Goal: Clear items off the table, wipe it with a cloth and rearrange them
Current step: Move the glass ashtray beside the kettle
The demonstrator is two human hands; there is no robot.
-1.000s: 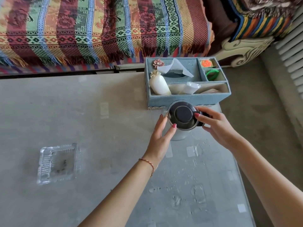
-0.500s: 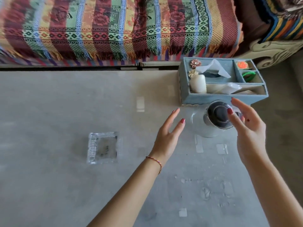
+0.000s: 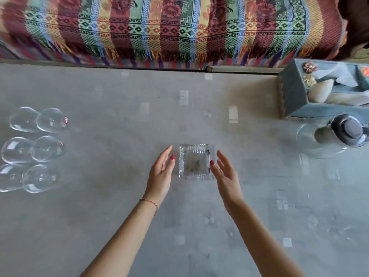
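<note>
Head view – blurred organizer box (image 3: 295, 92) and glass teapot (image 3: 327, 136) cut off right.

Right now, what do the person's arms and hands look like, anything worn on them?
Both forearms are bare, with no sleeves in view. The left hand has a thin red and orange string bracelet at the wrist. The right hand shows no bracelet or ring. Fingernails on both hands are painted red.

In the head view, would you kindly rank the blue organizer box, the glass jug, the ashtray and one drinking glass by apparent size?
1. blue organizer box, though cut off by the frame
2. glass jug
3. ashtray
4. drinking glass, close to the ashtray; wide-angle distortion leaves that unsure
</note>
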